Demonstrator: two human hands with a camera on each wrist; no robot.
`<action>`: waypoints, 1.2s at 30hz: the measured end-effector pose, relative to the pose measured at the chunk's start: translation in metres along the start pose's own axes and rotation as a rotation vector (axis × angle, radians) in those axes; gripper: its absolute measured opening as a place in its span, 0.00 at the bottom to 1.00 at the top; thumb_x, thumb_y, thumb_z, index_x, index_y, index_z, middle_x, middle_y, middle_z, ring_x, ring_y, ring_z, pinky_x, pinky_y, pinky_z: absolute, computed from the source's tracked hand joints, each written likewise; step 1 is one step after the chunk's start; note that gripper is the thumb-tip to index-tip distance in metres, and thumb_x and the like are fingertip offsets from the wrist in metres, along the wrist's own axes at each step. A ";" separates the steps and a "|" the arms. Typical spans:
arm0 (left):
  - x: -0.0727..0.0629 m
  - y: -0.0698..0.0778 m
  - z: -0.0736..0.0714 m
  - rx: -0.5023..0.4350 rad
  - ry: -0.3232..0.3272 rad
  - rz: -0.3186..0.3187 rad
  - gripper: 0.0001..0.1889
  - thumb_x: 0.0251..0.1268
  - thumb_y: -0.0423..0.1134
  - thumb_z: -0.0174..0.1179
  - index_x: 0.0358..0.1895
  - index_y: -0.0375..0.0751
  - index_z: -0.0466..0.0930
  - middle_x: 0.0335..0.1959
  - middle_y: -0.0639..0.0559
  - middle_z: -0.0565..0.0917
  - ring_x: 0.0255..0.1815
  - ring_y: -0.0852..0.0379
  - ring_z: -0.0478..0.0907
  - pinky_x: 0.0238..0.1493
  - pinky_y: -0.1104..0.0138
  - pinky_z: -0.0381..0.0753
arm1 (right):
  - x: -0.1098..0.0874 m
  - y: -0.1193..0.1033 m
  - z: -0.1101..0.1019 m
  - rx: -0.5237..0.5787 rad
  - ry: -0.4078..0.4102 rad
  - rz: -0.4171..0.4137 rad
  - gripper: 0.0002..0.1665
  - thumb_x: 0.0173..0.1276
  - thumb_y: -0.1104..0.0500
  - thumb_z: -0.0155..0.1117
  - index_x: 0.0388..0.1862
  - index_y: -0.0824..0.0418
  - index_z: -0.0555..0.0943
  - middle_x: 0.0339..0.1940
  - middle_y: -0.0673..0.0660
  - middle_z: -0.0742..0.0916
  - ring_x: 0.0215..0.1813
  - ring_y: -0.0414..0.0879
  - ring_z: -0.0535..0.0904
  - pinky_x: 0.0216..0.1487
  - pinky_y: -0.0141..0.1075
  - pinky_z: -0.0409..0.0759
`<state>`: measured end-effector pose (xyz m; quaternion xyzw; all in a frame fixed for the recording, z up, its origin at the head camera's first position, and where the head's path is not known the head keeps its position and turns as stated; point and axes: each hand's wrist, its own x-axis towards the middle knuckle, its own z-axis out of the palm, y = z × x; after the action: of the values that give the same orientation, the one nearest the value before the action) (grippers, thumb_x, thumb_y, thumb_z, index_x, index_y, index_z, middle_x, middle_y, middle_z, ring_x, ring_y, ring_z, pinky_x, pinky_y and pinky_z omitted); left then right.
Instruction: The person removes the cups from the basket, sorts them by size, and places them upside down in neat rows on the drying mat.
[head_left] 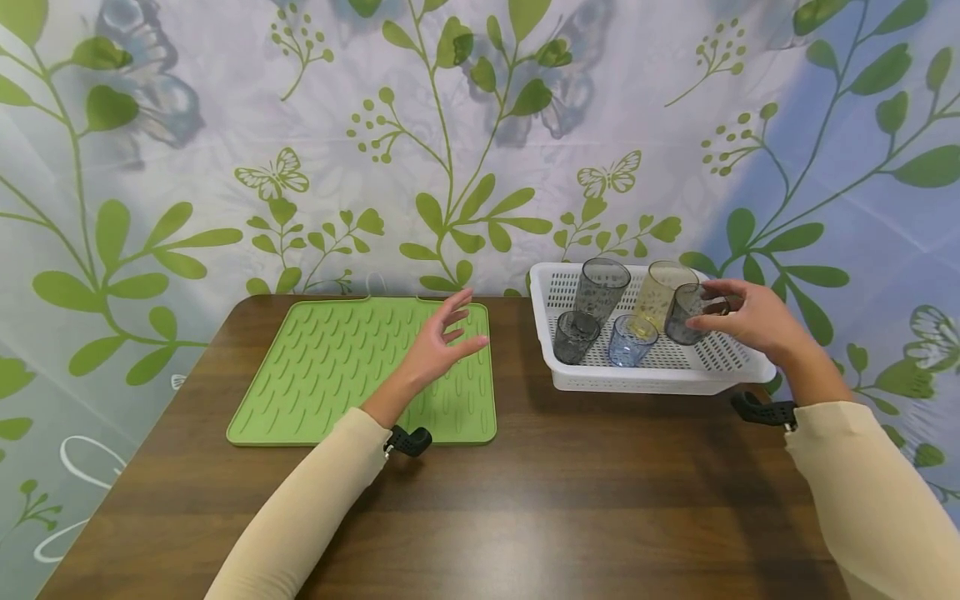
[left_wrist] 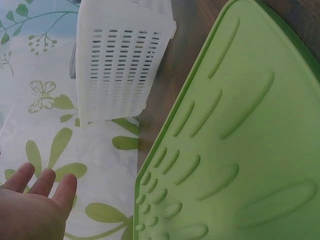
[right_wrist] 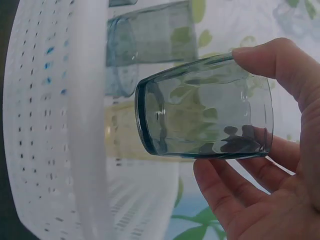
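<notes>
Grey glass tumbler (head_left: 681,318), pinched between thumb and fingers of the right hand (head_left: 753,321) at the right side of the white basket (head_left: 637,382): grip it securely without hard squeezing, then lift straight up, clear of the yellow glass (head_left: 662,285) just beside. Hold the left hand (head_left: 441,343), now spread and empty above the green mat (head_left: 322,367), ready to steady the base.

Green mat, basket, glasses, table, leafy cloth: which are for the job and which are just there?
For the job:
gray glass, in the right hand
four other glasses
white basket
green mat, probably

Just there:
table
leafy cloth
</notes>
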<state>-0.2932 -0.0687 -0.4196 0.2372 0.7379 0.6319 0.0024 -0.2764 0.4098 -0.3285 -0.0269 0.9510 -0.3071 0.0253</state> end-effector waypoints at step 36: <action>-0.013 0.015 -0.028 0.206 -0.102 -0.015 0.45 0.61 0.43 0.74 0.80 0.56 0.60 0.78 0.48 0.65 0.78 0.42 0.64 0.79 0.49 0.66 | -0.008 -0.107 0.068 0.350 0.004 -0.257 0.43 0.66 0.55 0.76 0.78 0.53 0.68 0.71 0.57 0.77 0.62 0.44 0.79 0.49 0.25 0.84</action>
<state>-0.2852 -0.0979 -0.4034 0.2625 0.7995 0.5398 0.0206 -0.2607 0.2843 -0.3208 -0.1427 0.8720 -0.4681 -0.0116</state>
